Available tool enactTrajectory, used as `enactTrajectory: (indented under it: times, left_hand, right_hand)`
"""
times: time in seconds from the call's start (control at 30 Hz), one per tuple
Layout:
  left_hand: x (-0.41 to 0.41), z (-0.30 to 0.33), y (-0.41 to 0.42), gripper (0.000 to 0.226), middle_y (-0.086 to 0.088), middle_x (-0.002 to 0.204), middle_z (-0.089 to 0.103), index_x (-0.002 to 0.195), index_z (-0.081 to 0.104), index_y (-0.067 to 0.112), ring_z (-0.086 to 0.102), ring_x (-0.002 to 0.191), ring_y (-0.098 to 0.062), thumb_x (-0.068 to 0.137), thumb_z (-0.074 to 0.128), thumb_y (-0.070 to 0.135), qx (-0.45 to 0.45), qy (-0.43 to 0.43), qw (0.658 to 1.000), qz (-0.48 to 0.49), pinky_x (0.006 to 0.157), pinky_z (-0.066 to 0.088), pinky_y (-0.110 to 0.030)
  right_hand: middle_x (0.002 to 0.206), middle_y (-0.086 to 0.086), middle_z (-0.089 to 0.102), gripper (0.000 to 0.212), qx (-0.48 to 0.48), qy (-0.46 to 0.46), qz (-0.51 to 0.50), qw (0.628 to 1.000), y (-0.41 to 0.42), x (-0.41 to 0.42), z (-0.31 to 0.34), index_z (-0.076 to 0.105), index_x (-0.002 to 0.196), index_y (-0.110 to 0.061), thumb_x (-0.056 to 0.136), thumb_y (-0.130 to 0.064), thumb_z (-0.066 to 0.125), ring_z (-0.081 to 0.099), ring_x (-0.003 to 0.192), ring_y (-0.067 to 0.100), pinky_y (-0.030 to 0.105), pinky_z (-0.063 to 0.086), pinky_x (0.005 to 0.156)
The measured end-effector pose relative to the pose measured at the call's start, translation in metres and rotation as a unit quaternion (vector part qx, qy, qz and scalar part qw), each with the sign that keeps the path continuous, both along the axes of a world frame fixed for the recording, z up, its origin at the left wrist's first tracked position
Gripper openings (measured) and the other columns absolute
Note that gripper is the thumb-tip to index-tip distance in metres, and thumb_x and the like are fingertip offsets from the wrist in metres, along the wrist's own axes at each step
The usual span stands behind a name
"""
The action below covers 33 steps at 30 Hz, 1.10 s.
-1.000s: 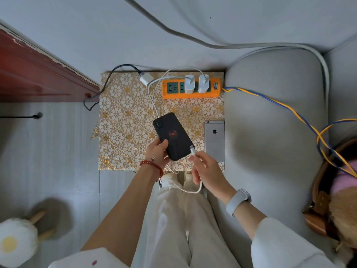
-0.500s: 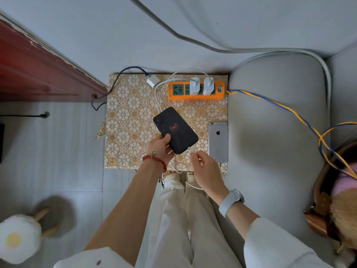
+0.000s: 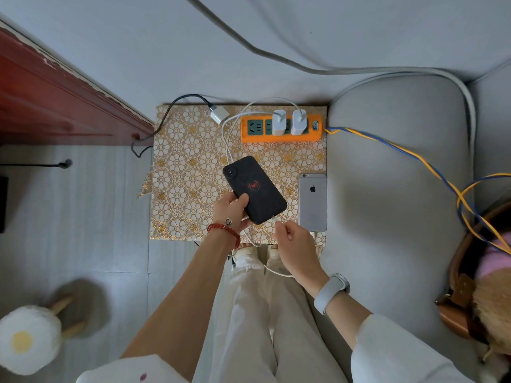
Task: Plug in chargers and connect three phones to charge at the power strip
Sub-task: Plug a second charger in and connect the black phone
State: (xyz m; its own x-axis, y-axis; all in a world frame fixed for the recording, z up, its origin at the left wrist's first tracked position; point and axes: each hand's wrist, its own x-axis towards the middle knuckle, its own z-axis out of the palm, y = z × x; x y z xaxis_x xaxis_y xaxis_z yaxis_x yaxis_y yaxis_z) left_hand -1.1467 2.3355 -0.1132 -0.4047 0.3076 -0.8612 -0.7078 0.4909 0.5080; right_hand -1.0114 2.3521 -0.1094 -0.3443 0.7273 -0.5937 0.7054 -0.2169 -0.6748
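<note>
My left hand (image 3: pixel 232 214) grips the lower edge of a black phone (image 3: pixel 255 187) with a red spider mark, held tilted above the patterned mat. My right hand (image 3: pixel 294 243) pinches the white cable (image 3: pixel 227 145) just behind its plug, and the plug sits at the phone's bottom port. An orange power strip (image 3: pixel 280 136) lies at the mat's far edge with two white chargers (image 3: pixel 289 123) plugged in. A third white charger (image 3: pixel 219 115) with a black cable lies loose left of the strip. A silver phone (image 3: pixel 312 201) lies face down at the mat's right edge.
The gold floral mat (image 3: pixel 188 183) covers a low surface beside a grey cushion (image 3: pixel 387 175). A blue and yellow cord (image 3: pixel 401 150) runs right from the strip. A red wooden frame (image 3: pixel 55 100) stands left, a fluffy egg-shaped stool (image 3: pixel 27 338) lower left, a brown bag (image 3: pixel 464 286) right.
My right hand brought the white plug to the black phone's bottom port. The left hand shifted the phone slightly while holding it. The view moved a little.
</note>
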Motion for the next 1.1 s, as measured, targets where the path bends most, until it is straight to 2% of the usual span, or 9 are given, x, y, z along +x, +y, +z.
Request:
enactTrajectory:
  times: [0.07, 0.2, 0.3, 0.4, 0.53, 0.8, 0.93, 1.0, 1.1]
  left_hand:
    - [0.002, 0.000, 0.000, 0.026, -0.014, 0.105, 0.058, 0.116, 0.051, 0.002, 0.059, 0.092, -0.028, 0.090, 0.045, 0.005, -0.004, 0.005, 1.000, 0.001, 0.063, 0.052, -0.032]
    - [0.006, 0.000, 0.000, 0.022, -0.014, 0.105, 0.059, 0.110, 0.054, 0.002, 0.061, 0.087, -0.025, 0.090, 0.045, 0.005, -0.002, 0.011, 1.000, 0.003, 0.058, 0.054, -0.029]
    - [0.007, 0.000, 0.001, 0.022, -0.015, 0.106, 0.059, 0.110, 0.054, 0.001, 0.061, 0.082, -0.022, 0.091, 0.045, 0.005, 0.003, -0.015, 1.000, 0.022, 0.058, 0.053, -0.030]
    - [0.007, 0.000, 0.000, 0.022, -0.016, 0.106, 0.059, 0.110, 0.054, 0.001, 0.061, 0.082, -0.023, 0.091, 0.044, 0.005, 0.001, -0.026, 0.999, 0.025, 0.061, 0.053, -0.032]
    - [0.006, 0.000, -0.001, 0.023, -0.015, 0.105, 0.058, 0.113, 0.052, 0.000, 0.061, 0.079, -0.022, 0.091, 0.043, 0.004, -0.007, -0.013, 1.000, -0.019, 0.061, 0.053, -0.031]
    - [0.011, -0.011, -0.013, 0.017, -0.009, 0.083, 0.061, 0.106, 0.053, 0.004, 0.061, 0.070, -0.021, 0.091, 0.045, 0.005, -0.032, -0.042, 0.996, -0.072, 0.049, 0.057, -0.024]
    - [0.014, -0.026, -0.016, 0.015, -0.009, 0.084, 0.061, 0.105, 0.053, 0.007, 0.061, 0.072, -0.021, 0.092, 0.044, 0.009, -0.040, -0.050, 0.994, -0.087, 0.049, 0.057, -0.022]
    - [0.016, -0.034, -0.015, 0.019, -0.007, 0.088, 0.061, 0.109, 0.052, 0.012, 0.062, 0.075, -0.021, 0.093, 0.042, 0.009, -0.041, -0.023, 0.992, -0.116, 0.053, 0.058, -0.025]
    - [0.024, -0.046, -0.009, 0.025, -0.008, 0.097, 0.062, 0.113, 0.052, 0.015, 0.061, 0.088, -0.025, 0.092, 0.041, 0.008, -0.055, 0.070, 0.971, -0.221, 0.080, 0.054, -0.038]
  right_hand:
    - [0.056, 0.017, 0.043, 0.042, -0.013, 0.004, -0.016, 1.000, 0.001, 0.002, 0.000, 0.037, 0.052, -0.011, 0.092, -0.021, 0.043, 0.040, 0.057, 0.019, 0.030, 0.031, 0.055]
    - [0.066, 0.030, 0.052, 0.039, -0.025, 0.014, -0.031, 0.999, 0.003, 0.004, 0.000, 0.048, 0.066, 0.008, 0.092, -0.020, 0.042, 0.042, 0.060, 0.021, 0.031, 0.032, 0.057]
    - [0.059, 0.022, 0.043, 0.039, -0.028, 0.017, -0.020, 0.999, 0.005, 0.003, 0.001, 0.045, 0.061, 0.002, 0.091, -0.022, 0.043, 0.037, 0.057, 0.020, 0.031, 0.030, 0.055]
    - [0.068, 0.033, 0.053, 0.040, -0.026, 0.020, -0.013, 0.999, 0.009, 0.002, 0.001, 0.047, 0.063, 0.005, 0.091, -0.023, 0.044, 0.041, 0.059, 0.023, 0.031, 0.032, 0.058]
    - [0.068, 0.031, 0.057, 0.041, -0.015, 0.000, 0.010, 1.000, 0.007, 0.002, -0.002, 0.050, 0.066, 0.009, 0.092, -0.022, 0.044, 0.043, 0.059, 0.023, 0.031, 0.033, 0.058]
    - [0.049, -0.003, 0.043, 0.046, -0.025, -0.029, 0.053, 0.998, -0.004, 0.014, -0.008, 0.035, 0.046, -0.020, 0.091, -0.021, 0.043, 0.039, 0.049, 0.013, 0.030, 0.030, 0.052]
    - [0.057, 0.011, 0.058, 0.042, -0.035, -0.051, 0.096, 0.993, 0.004, 0.015, -0.009, 0.052, 0.058, -0.005, 0.092, -0.027, 0.040, 0.055, 0.058, 0.027, 0.038, 0.045, 0.064]
    - [0.069, 0.013, 0.064, 0.039, -0.031, -0.095, 0.158, 0.982, 0.009, 0.020, -0.012, 0.056, 0.070, -0.004, 0.092, -0.029, 0.037, 0.060, 0.070, 0.030, 0.036, 0.046, 0.066]
    - [0.087, 0.008, 0.065, 0.028, 0.018, -0.147, 0.207, 0.967, 0.019, 0.034, -0.016, 0.058, 0.087, -0.010, 0.092, -0.023, 0.034, 0.059, 0.085, 0.027, 0.029, 0.039, 0.064]
